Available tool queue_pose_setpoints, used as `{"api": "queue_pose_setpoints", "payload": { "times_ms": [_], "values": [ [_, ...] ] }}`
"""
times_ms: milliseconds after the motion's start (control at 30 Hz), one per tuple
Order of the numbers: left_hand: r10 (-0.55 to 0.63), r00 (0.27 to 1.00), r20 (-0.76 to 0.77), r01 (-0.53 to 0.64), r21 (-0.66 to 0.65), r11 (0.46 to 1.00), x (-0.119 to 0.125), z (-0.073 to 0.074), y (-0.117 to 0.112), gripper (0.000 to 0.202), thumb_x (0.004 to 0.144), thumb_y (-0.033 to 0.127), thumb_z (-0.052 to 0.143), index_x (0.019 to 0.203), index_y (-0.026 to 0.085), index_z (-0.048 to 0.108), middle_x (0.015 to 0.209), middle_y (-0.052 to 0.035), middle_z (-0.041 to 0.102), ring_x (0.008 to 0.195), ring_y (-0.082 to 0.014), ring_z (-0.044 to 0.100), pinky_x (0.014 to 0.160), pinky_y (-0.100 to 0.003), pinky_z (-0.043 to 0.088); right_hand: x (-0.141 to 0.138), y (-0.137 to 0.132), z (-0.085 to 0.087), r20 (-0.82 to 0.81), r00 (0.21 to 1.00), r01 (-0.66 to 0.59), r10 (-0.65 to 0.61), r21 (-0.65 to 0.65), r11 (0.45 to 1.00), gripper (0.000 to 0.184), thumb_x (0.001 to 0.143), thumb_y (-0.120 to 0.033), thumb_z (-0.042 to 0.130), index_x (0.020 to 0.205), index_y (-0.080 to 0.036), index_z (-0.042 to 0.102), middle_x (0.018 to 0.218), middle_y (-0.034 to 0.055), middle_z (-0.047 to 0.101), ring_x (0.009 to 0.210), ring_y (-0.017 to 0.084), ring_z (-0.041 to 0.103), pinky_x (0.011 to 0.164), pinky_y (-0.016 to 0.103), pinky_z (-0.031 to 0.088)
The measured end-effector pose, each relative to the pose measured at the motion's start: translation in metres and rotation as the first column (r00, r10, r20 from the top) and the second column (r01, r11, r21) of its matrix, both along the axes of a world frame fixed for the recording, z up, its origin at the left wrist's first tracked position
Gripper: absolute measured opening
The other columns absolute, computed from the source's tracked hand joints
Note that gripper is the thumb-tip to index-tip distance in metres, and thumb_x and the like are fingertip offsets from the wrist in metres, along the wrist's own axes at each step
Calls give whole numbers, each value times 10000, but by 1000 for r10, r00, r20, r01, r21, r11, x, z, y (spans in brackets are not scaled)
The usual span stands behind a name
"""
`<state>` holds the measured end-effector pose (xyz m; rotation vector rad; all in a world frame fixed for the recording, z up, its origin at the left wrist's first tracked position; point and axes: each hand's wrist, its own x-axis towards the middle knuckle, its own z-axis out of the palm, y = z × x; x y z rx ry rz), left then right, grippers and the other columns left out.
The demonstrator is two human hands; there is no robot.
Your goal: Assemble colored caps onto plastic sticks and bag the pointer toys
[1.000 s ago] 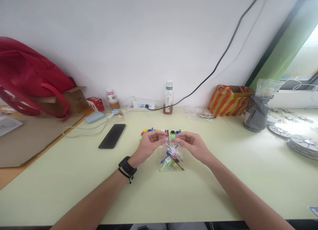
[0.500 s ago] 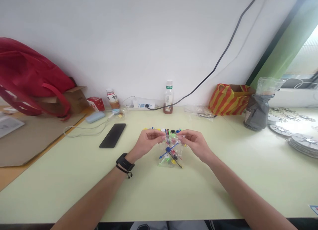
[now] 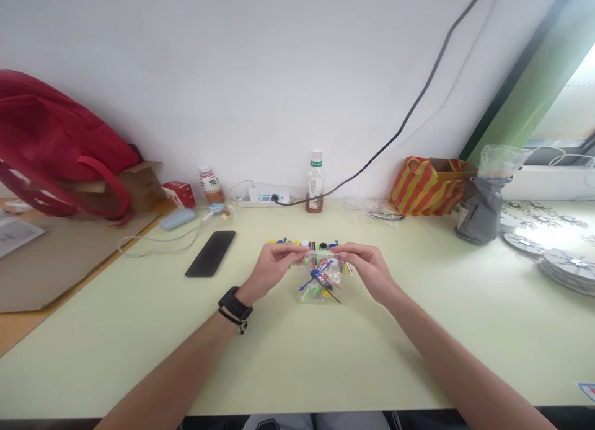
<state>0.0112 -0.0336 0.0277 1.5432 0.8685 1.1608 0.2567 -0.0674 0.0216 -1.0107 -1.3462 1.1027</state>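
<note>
I see both hands meeting over the middle of the pale green surface (image 3: 139, 331), and between them hangs a small clear bag (image 3: 320, 285) filled with little coloured plastic pieces. The left hand (image 3: 274, 266) pinches the top edge of the bag with thumb and fingertips, and the right hand (image 3: 365, 266) pinches the same edge on the other side, so both are closed on it. The lower part of the bag seems to rest on the surface or just above it; I cannot tell which. I judge the bag to be very light and soft. The film is thin and probably slippery, it folds easily, and the pieces inside can shift and poke the film with their thin stems. The best place to hold it is the top strip, where the film lies flat with no pieces behind it, with one pinch near each corner. Just behind the bag, a row of loose coloured pieces (image 3: 302, 243) lies on the surface, and a black phone (image 3: 211, 253) is well apart to the left. Compared with one second ago, the two pinches have moved a little apart, the top edge looks more stretched, and the bag sits a little farther from me.
</note>
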Motion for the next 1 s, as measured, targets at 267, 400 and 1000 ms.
{"api": "queue_pose_setpoints", "payload": {
  "times_ms": [267,400,1000],
  "values": [
    [-24,999,-34,26,40,999,0,-6,1,307,812,320,847,1079,173,814,1020,-92,802,906,-206,734,857,-313,598,-4,-1,-2,121,992,10,-21,92,996,311,861,-478,759,1061,-241,782,954,63,760,873,232,679,799,387,540],
    [27,977,-212,10,173,985,-3,-9,6,229,889,368,774,996,169,813,979,-82,799,866,-185,711,777,-272,570,-5,-1,-2,226,971,37,-75,169,985,283,911,-496,696,909,-217,745,880,57,745,803,210,666,755,360,530],
    [-41,999,-33,45,128,991,-1,-9,10,224,885,361,769,950,148,797,885,-86,778,788,-169,709,733,-278,590,7,10,-9,8,1000,-27,26,70,997,190,849,-361,748,966,-258,857,932,56,733,836,196,605,735,331,474]
  ]
}}
